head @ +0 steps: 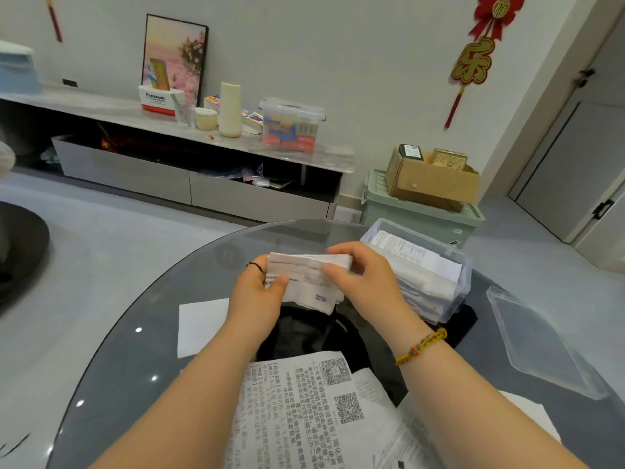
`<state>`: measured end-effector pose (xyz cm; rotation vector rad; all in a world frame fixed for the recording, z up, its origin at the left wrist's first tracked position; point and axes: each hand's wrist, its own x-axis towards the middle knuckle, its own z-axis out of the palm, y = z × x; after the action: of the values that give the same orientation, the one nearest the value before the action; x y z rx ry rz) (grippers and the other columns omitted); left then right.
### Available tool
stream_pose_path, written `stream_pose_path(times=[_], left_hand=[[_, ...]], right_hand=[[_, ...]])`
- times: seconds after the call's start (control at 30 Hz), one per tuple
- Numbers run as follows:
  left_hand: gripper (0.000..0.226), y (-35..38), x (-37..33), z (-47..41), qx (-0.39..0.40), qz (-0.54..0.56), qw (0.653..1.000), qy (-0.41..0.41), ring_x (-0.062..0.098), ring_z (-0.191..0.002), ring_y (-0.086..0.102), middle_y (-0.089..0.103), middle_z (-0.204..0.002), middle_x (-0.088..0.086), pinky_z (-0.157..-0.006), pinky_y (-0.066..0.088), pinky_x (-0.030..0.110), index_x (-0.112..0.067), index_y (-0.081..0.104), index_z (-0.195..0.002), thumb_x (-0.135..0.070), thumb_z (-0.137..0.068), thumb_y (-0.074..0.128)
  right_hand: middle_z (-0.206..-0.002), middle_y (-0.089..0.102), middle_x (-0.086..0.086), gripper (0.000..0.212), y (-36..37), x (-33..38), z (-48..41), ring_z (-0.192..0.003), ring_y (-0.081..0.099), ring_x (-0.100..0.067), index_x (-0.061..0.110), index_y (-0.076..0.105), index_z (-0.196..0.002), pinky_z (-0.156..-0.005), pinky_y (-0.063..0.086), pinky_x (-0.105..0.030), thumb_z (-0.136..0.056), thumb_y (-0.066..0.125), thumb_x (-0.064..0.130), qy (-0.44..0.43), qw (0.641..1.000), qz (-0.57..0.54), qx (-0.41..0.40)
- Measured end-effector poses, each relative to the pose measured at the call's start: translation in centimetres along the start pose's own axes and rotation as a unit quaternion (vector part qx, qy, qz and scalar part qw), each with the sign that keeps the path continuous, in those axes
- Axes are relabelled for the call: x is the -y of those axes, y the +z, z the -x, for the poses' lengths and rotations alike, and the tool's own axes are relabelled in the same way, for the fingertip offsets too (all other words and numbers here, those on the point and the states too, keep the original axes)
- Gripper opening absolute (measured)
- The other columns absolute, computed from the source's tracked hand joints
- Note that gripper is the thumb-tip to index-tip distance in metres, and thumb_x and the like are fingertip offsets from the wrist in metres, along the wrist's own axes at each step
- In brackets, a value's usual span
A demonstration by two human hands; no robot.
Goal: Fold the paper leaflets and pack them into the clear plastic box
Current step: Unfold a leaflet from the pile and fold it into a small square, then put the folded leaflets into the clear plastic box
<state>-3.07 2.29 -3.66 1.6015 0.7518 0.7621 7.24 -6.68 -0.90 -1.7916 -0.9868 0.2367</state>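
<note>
Leaflet (306, 277), folded into a thick wad, is held up off the round glass table (135, 333) btwn both hands, approx mid-frame and just left of the clear plastic box (466, 286). L hand (257, 296) grips its left end: thumb pressed on the near face, other fingers curled behind it, a thin black band (255, 265) round one finger. R hand (365, 279) pinches the right end, thumb on the near face, fingers hooked over the top edge; a beaded bracelet (421, 346) sits on that wrist. So both hands are clenched on the paper, neither relaxed. Box stands on the table's far right side, open-topped, w/ a row of folded leaflets (412, 262) already standing packed inside. Its clear lid (537, 340) lies flat on the table to the right, apart from the box. Nearer the person, under the forearms, a large printed sheet (304, 401) w/ QR codes lies unfolded on the glass, more papers overlapping at its right. A blank white sheet (203, 326) lies to the left of the L wrist. Bkgd: low sideboard (203, 137) along the wall w/ a lidded storage tub (291, 125) on it, cardboard carton (433, 181) on a green bin (422, 218).
</note>
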Motion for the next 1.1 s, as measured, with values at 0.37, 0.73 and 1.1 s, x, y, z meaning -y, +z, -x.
stream_pose_path(times=[0.37,0.73,1.1], left_hand=[[0.021,0.5,0.6,0.1,0.033,-0.101,0.994,0.012,0.014,-0.093,0.048,0.051,-0.100,-0.004,-0.078,0.035,0.023,-0.020,0.041,-0.108,-0.006,-0.093,0.044],[0.019,-0.2,0.5,-0.2,0.014,-0.054,0.998,0.020,0.006,-0.081,0.052,0.055,-0.091,-0.009,-0.053,0.039,0.007,-0.023,0.047,-0.101,-0.006,-0.092,0.048],[0.030,0.2,-0.8,0.9,0.070,0.037,0.995,0.053,-0.003,-0.076,0.058,0.061,-0.079,-0.016,-0.059,0.047,0.002,-0.031,0.054,-0.081,-0.001,-0.086,0.056]], right_hand=[[-0.066,0.043,0.006,0.026,2.8,-1.2,0.3,-0.059,0.041,-0.004,0.019,0.041,-0.068,-0.048,0.037,-0.005,-0.087,0.057,0.025,0.123,0.973,-0.167,-0.100],[-0.080,0.062,0.006,0.019,0.9,-0.9,0.1,-0.068,0.060,-0.003,0.020,0.055,-0.082,-0.056,0.051,-0.011,-0.080,0.065,0.005,0.111,0.978,-0.171,0.041],[-0.087,0.063,0.005,0.010,-4.1,4.1,-1.7,-0.082,0.057,-0.009,0.020,0.065,-0.092,-0.071,0.046,-0.019,-0.082,0.063,0.017,0.015,0.950,0.241,0.196]])
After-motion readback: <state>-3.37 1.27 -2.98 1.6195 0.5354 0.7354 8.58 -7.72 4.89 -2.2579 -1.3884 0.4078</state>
